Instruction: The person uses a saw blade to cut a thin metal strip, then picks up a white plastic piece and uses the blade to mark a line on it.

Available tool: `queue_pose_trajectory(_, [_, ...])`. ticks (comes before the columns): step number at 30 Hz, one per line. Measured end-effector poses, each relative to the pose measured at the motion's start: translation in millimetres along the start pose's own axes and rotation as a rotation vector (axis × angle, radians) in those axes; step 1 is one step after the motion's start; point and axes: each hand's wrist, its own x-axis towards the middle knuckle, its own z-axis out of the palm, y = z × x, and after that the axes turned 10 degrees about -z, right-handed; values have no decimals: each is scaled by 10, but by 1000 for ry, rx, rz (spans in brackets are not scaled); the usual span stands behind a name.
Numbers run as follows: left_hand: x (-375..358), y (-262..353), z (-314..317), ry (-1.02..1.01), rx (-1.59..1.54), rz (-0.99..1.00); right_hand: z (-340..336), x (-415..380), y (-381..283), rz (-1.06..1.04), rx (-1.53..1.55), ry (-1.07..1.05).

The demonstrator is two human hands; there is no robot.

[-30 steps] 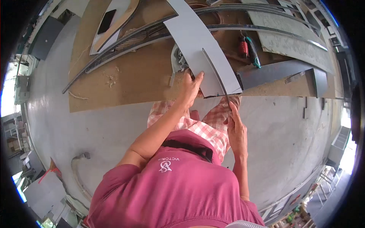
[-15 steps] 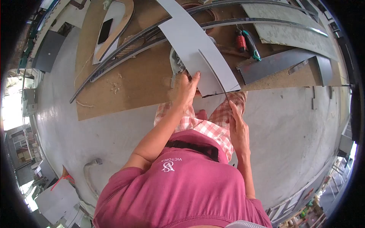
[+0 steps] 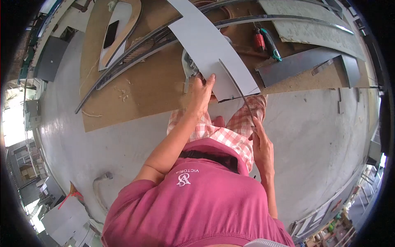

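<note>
A white panel point(image 3: 214, 47) lies across the brown workbench, its near end at the front edge. My left hand point(image 3: 201, 92) grips the panel's left edge, with the thumb on top and the other fingers partly hidden. My right hand point(image 3: 261, 142) is closed on one end of a thin dark rod point(image 3: 240, 89), a little in front of the bench. The rod slants up over the panel's near end. Beside my left hand, a pale, curved part point(image 3: 188, 66) shows from under the panel.
The brown workbench point(image 3: 135, 96) holds long dark curved strips point(image 3: 144, 53), a black phone point(image 3: 111, 35), red-handled pliers point(image 3: 259, 40), a teal-and-black tool point(image 3: 270, 45) and a grey angled panel point(image 3: 296, 68). Grey floor point(image 3: 312, 136) lies in front of it.
My right hand has moved back toward my body and slightly right, drawing the rod with it. My left hand stays at the panel's edge.
</note>
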Motion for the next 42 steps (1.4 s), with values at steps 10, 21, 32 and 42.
queue_pose_trajectory(10, [61, -34, -43, 8, 81, 25, 39, 97, -51, -59, -69, 14])
queue_pose_trajectory(21, [117, -95, -90, -19, 103, 31, 33, 69, -93, -36, -62, 9])
queue_pose_trajectory(32, [72, -66, -52, -8, 107, 15, 42, -52, -6, -93, -121, 55])
queue_pose_trajectory(42, [56, -40, -38, 18, 58, -1, -37, -362, 110, 19, -53, 6])
